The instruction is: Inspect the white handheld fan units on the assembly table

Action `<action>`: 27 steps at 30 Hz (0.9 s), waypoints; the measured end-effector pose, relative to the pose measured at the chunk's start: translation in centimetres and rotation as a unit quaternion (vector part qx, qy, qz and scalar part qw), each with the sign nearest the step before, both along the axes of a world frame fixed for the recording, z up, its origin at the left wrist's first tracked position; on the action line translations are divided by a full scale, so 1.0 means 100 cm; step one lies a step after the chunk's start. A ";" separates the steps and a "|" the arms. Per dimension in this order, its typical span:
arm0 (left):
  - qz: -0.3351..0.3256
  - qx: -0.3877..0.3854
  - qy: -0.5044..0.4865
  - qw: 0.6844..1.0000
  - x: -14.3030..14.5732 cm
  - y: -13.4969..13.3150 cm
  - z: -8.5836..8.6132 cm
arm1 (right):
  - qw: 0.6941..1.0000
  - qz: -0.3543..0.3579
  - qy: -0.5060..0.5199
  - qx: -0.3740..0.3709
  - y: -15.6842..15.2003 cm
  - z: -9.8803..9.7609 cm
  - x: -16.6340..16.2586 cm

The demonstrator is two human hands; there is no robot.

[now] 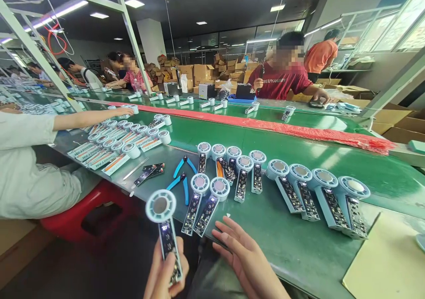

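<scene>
My left hand (165, 273) grips a small handheld fan unit (164, 226) by its handle, round white head up, circuit board exposed with a lit display. My right hand (244, 254) hovers palm up and fingers apart at the table's near edge, holding nothing. Just beyond it two more fan units (203, 200) lie side by side on the green table (285, 241). Further back lies a cluster of several units (234, 166), and a row of several units (318, 193) stretches to the right.
Blue-handled cutters (182, 175) lie by the units. A person in white on a red stool (71, 215) at left reaches over rows of fans. A green conveyor (265, 133) with a red strip runs behind; workers sit beyond. A yellow sheet (388, 259) lies right.
</scene>
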State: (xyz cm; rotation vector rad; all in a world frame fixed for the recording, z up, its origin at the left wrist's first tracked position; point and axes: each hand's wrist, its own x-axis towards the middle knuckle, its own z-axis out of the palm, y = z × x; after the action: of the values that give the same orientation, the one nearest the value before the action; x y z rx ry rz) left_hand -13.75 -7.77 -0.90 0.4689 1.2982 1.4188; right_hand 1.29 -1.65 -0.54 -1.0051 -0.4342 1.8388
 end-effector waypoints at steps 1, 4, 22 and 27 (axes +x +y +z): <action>0.031 0.017 0.039 0.999 -0.006 0.007 0.002 | 1.000 0.020 -0.015 -0.007 0.005 0.004 -0.001; 0.059 0.057 0.089 0.993 -0.017 0.028 0.004 | 0.987 0.120 -0.109 -0.017 0.023 0.016 -0.004; 0.047 0.064 0.064 0.995 -0.008 0.036 0.002 | 0.986 0.098 0.045 -0.124 0.018 0.034 0.010; -0.007 0.077 0.037 0.996 -0.002 0.018 -0.006 | 0.993 0.051 0.018 -0.107 -0.028 -0.009 0.040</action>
State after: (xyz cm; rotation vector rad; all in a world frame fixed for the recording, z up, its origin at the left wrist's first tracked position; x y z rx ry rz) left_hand -13.94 -5.96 -1.53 0.6373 1.2466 1.5095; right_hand 5.29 -4.49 -1.41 -1.1086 -0.2750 2.0248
